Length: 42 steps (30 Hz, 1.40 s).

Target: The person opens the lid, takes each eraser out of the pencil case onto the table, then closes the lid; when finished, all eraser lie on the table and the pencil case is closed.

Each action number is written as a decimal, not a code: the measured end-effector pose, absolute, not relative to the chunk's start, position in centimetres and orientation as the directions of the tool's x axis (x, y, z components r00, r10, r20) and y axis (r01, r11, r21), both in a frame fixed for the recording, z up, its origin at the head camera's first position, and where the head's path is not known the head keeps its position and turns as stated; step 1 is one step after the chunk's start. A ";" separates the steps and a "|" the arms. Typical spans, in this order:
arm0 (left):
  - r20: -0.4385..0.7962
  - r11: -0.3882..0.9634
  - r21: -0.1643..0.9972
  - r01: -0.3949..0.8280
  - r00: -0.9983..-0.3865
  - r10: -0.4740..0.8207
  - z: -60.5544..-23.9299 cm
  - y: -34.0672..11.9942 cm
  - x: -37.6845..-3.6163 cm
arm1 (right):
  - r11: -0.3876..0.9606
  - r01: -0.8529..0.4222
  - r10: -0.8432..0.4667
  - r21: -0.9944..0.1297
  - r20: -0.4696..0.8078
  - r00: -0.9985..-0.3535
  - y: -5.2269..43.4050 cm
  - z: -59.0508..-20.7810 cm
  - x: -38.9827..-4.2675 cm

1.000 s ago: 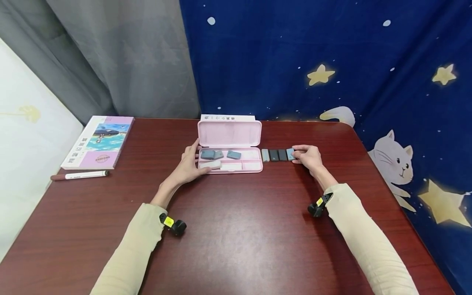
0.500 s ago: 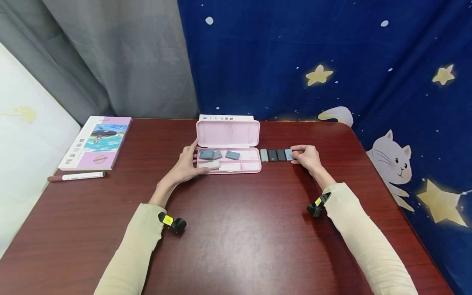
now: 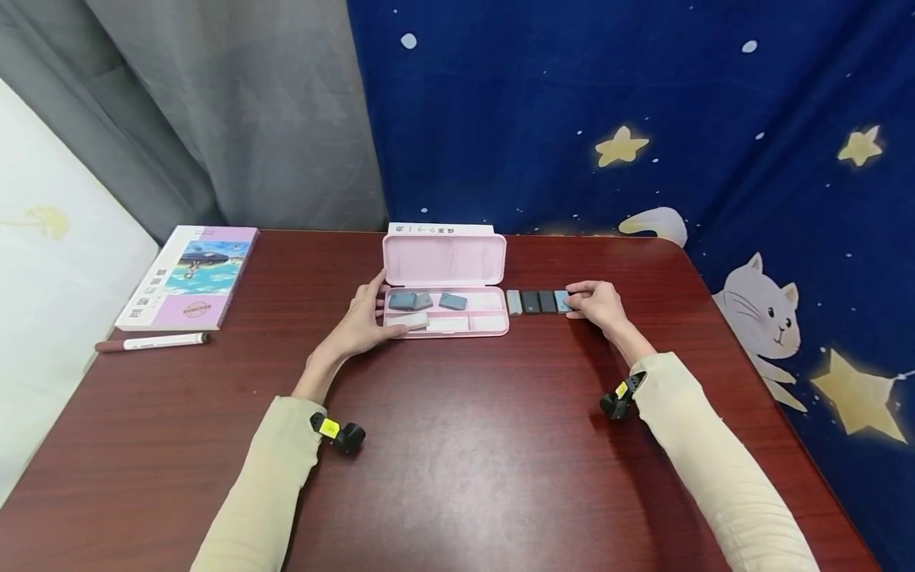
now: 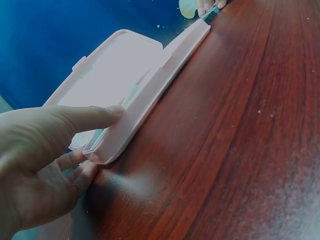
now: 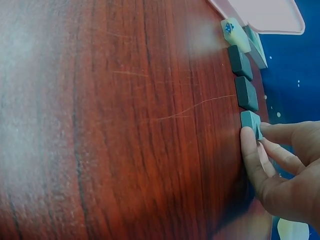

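A pink pencil case (image 3: 445, 260) stands open on the table, its lid tilted up at the back. My left hand (image 3: 357, 322) holds the case's left end, thumb at the front edge and fingers round the side, as the left wrist view also shows. Inside lie several blue-grey erasers (image 3: 453, 301) and a white block (image 3: 409, 320). Right of the case runs a row of a pale eraser (image 5: 235, 35) and two dark erasers (image 5: 240, 62). At the row's right end, my right hand (image 3: 600, 304) pinches a light blue eraser (image 5: 249, 120) between thumb and fingers.
A purple-and-white book (image 3: 207, 266) lies at the back left of the brown table (image 3: 457, 477), with a marker pen (image 3: 153, 342) in front of it. Behind the case is a white item with printed characters (image 3: 436, 228). Curtains (image 3: 500, 103) hang behind the table.
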<state>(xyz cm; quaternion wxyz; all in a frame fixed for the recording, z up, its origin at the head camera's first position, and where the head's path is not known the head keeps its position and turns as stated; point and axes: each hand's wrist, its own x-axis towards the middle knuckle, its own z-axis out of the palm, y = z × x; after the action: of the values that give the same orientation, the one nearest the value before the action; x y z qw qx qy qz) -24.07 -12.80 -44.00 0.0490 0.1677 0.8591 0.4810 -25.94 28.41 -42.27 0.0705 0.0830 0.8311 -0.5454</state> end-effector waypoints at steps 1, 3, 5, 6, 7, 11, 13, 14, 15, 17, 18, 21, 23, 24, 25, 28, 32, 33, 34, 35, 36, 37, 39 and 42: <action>0.073 0.483 0.843 0.237 -0.939 0.335 -44.0 -12.8 -24.1 | 0.391 0.218 0.059 -0.894 -0.211 -0.976 28.4 -42.2 -25.9; 0.070 0.484 0.843 0.235 -0.940 0.334 -44.0 -12.8 -24.1 | 0.397 0.222 0.065 -0.890 -0.214 -0.975 28.4 -42.3 -26.0; 0.074 0.483 0.843 0.237 -0.940 0.332 -44.0 -12.8 -24.1 | 0.404 0.228 0.079 -0.886 -0.215 -0.973 28.4 -42.3 -26.1; 0.076 0.483 0.843 0.238 -0.940 0.332 -44.1 -12.7 -24.2 | 0.409 0.228 0.081 -0.884 -0.214 -0.974 28.4 -42.3 -26.1; 0.077 0.483 0.843 0.239 -0.940 0.331 -44.2 -12.7 -24.2 | 0.400 0.230 0.082 -0.887 -0.215 -0.973 28.5 -42.3 -26.1; 0.072 0.484 0.843 0.236 -0.940 0.334 -44.3 -12.7 -24.5 | 0.350 0.239 0.103 -0.906 -0.217 -0.971 28.8 -42.0 -26.1; 0.070 0.482 0.845 0.234 -0.940 0.334 -44.4 -12.7 -24.5 | 0.332 0.236 0.108 -0.913 -0.211 -0.971 28.8 -41.7 -26.1; 0.070 0.479 0.847 0.232 -0.941 0.332 -44.3 -12.8 -24.5 | 0.334 0.230 0.108 -0.914 -0.205 -0.973 28.7 -41.6 -26.1; 0.071 0.477 0.848 0.231 -0.941 0.330 -44.3 -12.8 -24.5 | 0.341 0.221 0.106 -0.914 -0.197 -0.975 28.5 -41.4 -26.1; 0.074 0.469 0.853 0.230 -0.942 0.328 -44.3 -12.9 -24.5 | 0.354 0.204 0.090 -0.913 -0.183 -0.979 28.0 -41.2 -26.1; 0.077 0.465 0.854 0.231 -0.942 0.327 -44.3 -12.9 -24.5 | 0.362 0.192 0.083 -0.912 -0.174 -0.981 27.6 -41.1 -26.2; 0.086 0.455 0.858 0.238 -0.940 0.329 -44.3 -13.0 -24.4 | 0.372 0.154 0.060 -0.916 -0.142 -0.988 26.1 -40.8 -26.3; 0.085 0.451 0.861 0.235 -0.941 0.328 -44.4 -13.0 -24.4 | 0.369 0.124 0.032 -0.921 -0.121 -0.992 24.9 -40.6 -26.4; 0.081 0.452 0.862 0.230 -0.942 0.325 -44.4 -13.1 -24.3 | 0.373 0.110 0.014 -0.921 -0.112 -0.994 24.2 -40.5 -26.4; 0.075 0.454 0.863 0.223 -0.944 0.321 -44.4 -13.1 -24.3 | 0.376 0.097 -0.007 -0.921 -0.107 -0.994 23.5 -40.4 -26.5; 0.069 0.458 0.863 0.216 -0.946 0.317 -44.4 -13.2 -24.2 | 0.402 0.058 -0.060 -0.914 -0.090 -0.994 21.4 -40.2 -26.6; 0.073 0.455 0.862 0.221 -0.944 0.320 -44.4 -13.2 -24.2 | 0.460 0.012 -0.101 -0.888 -0.066 -0.993 18.8 -39.8 -26.9; 0.074 0.453 0.864 0.221 -0.944 0.321 -44.4 -13.2 -24.2 | 0.474 0.002 -0.111 -0.881 -0.062 -0.992 18.2 -39.8 -27.0; 0.073 0.451 0.865 0.219 -0.945 0.319 -44.5 -13.3 -24.2 | 0.499 -0.013 -0.122 -0.866 -0.056 -0.991 17.6 -39.8 -27.0; 0.072 0.448 0.868 0.216 -0.946 0.316 -44.5 -13.2 -24.2 | 0.512 -0.019 -0.133 -0.859 -0.057 -0.990 17.0 -39.7 -27.1; 0.073 0.444 0.870 0.214 -0.947 0.314 -44.5 -13.2 -24.2 | 0.523 -0.027 -0.145 -0.852 -0.058 -0.988 16.5 -39.8 -27.2; 0.078 0.440 0.871 0.218 -0.946 0.314 -44.5 -13.2 -24.2 | 0.532 -0.034 -0.157 -0.846 -0.059 -0.986 15.9 -39.9 -27.3; 0.085 0.438 0.871 0.223 -0.946 0.314 -44.7 -13.1 -24.2 | 0.573 -0.053 -0.174 -0.818 -0.058 -0.983 15.0 -40.1 -27.5; 0.094 0.435 0.870 0.233 -0.944 0.317 -44.8 -13.0 -24.3 | 0.629 -0.104 -0.207 -0.771 -0.037 -0.978 13.8 -40.4 -27.7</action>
<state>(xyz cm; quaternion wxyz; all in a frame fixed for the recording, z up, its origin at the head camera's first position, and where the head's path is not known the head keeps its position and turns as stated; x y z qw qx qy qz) -24.26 -12.95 -44.80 0.0417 0.1623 0.8461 0.5059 -27.72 13.82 -40.40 0.0611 -0.0862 0.9004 -0.4220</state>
